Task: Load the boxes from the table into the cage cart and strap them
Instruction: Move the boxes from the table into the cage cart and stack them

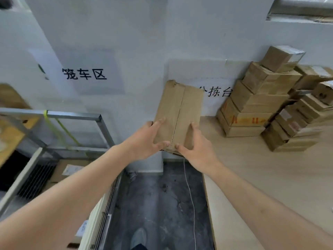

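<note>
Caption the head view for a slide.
Both hands, left and right, carry a cardboard box between the table's stacked boxes and the cage cart.

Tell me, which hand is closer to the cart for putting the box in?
Left, probably. The cage cart stands on the left, nearest the left hand. The right hand grips the box on the table side.

A single wide-angle view from the person's head looks forward and steeply down, with both bare forearms reaching in from the near edge. It faces a white wall (140, 42) bearing black printed characters, seen close. The grey metal-framed cage cart (72, 116) sits at the near left, the pale wooden table (270, 177) at the right, and dark mottled floor (158, 204) lies between.
</note>
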`<state>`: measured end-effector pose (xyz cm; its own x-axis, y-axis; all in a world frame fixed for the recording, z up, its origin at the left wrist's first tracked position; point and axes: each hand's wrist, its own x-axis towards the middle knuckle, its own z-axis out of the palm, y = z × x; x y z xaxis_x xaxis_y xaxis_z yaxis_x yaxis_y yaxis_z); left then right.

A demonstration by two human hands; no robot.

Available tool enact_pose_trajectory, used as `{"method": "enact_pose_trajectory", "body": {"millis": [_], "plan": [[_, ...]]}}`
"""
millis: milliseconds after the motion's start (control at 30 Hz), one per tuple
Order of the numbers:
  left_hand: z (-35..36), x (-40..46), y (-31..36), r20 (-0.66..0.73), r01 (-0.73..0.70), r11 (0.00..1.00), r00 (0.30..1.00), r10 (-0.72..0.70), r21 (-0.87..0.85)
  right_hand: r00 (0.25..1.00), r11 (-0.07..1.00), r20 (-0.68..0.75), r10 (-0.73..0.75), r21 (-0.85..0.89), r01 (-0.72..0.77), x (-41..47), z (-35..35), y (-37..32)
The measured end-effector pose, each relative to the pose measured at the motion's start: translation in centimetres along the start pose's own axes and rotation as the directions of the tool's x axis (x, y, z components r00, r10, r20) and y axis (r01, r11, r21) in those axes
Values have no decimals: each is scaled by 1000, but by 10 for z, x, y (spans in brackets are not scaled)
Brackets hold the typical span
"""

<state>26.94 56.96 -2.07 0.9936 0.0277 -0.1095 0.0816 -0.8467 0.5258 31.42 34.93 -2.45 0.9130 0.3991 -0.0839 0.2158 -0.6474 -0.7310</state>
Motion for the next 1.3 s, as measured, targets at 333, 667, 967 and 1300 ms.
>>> {"method": "enact_pose_trajectory", "body": {"millis": [333,667,967,1300], "plan": [[11,-125,-30,-143,314,943,934,-328,-113,932,977,309,-190,-33,210,-25,59,-35],[18,-259,-88,-273,487,839,795,-541,-245,807,904,476,-350,-54,424,-75,148,-106],[29,-408,-132,-330,569,738,662,-673,-363,691,853,593,-412,-16,522,-167,239,-169],[44,-548,-161,-345,622,614,508,-789,-486,569,802,697,-437,15,598,-265,323,-221]]}}
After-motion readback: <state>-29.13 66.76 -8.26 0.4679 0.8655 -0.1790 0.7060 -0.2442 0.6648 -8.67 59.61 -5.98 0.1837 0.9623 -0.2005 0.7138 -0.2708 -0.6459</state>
